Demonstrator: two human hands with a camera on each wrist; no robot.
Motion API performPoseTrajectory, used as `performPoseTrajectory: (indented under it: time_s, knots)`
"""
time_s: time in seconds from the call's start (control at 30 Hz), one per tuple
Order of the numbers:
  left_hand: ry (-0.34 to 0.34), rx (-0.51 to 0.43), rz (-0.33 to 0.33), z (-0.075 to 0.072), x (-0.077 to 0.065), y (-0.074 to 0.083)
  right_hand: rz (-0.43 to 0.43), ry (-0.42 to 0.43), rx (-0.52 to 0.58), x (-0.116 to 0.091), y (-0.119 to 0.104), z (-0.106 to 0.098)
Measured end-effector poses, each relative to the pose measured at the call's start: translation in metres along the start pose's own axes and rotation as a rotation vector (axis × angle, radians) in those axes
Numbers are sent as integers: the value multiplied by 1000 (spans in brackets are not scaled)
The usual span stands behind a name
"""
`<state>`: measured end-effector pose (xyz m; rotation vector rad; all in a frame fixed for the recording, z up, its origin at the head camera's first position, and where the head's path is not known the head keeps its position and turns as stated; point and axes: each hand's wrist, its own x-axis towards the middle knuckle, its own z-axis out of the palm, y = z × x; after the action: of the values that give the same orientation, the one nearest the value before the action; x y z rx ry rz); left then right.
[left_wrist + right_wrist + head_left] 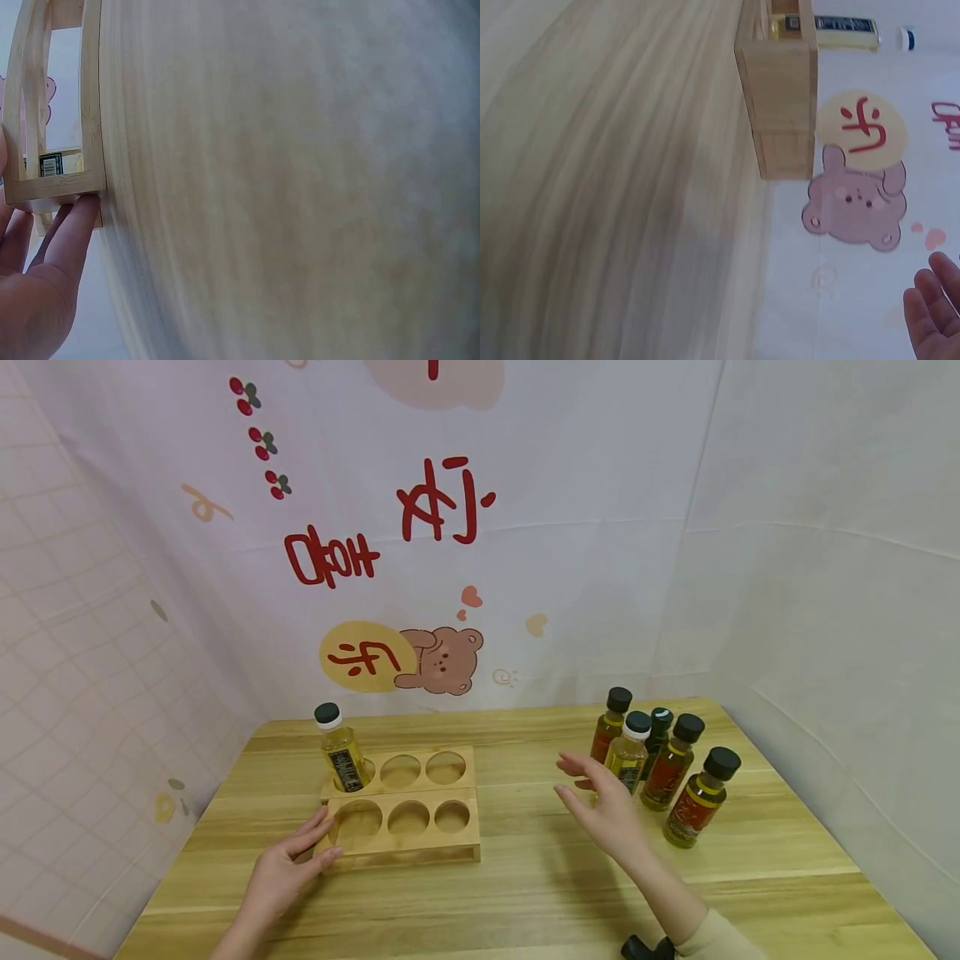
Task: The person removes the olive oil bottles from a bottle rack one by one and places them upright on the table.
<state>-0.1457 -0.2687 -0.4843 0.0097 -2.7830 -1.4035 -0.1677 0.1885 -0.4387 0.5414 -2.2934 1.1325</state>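
My left hand (281, 870) holds the left end of a stepped wooden bottle rack (433, 795); in the left wrist view, fingers (69, 238) lie against its end panel. One oil bottle (345, 762) with a black label and dark cap stands in the rack's back-left hole. The other holes hold nothing. Over on the right, my right hand (609, 814) hovers with fingers apart and nothing in them, just left of a black-labelled oil bottle (627, 762). It partly covers that bottle; whether they touch I cannot tell.
Around that bottle stand red-labelled oil bottles (695, 810) with black caps and a dark green bottle (657, 739). A black object (647, 948) shows near the right sleeve. Behind the wooden table (525, 893) hangs a printed white cloth (585, 568).
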Motion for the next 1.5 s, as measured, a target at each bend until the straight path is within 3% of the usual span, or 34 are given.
performPoseTrajectory:
  time_s: [0.2,0.47,0.73,1.0,1.5]
  knots:
    - [20,15,31,1,-1,0,-15,-41,42,2,-6,22]
    - [6,8,-6,1,0,-2,-60,-109,78,11,-17,54]
    - [-3,10,-3,1,0,0,-86,-236,140,29,-36,84]
    - [-10,-22,-9,1,0,-2,-60,-325,206,53,-53,113]
    - [1,0,-8,0,0,-2,-30,-407,160,91,-77,156]
